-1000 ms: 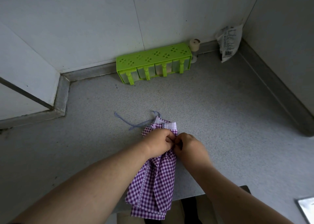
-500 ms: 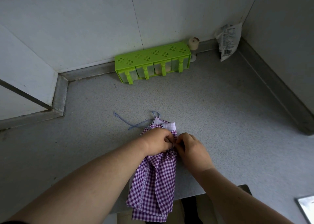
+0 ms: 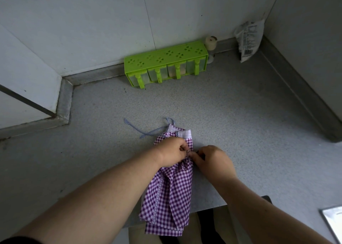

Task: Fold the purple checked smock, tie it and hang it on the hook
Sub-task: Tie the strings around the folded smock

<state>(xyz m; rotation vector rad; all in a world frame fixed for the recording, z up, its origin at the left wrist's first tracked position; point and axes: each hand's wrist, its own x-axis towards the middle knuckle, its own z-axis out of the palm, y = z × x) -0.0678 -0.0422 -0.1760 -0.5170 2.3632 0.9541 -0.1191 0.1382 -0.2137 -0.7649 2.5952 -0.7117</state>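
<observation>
The purple checked smock (image 3: 169,195) lies folded into a long narrow strip on the grey counter (image 3: 240,114), its lower end hanging over the front edge. It is gathered tight at the waist, where my left hand (image 3: 173,154) and my right hand (image 3: 212,160) meet, both pinching a thin string at the bunched cloth. Its white top band (image 3: 183,133) shows beyond my fingers. A loose blue string (image 3: 140,130) trails left from the top. No hook is in view.
A green spice rack (image 3: 166,65) stands against the back wall, with a small jar (image 3: 211,42) and a plastic packet (image 3: 249,40) in the right corner. Walls close in at the back and right. A shiny tray corner (image 3: 333,223) shows at lower right.
My hands stay at the gathered waist of the smock with only small finger movements. The right hand has shifted slightly to the right.
</observation>
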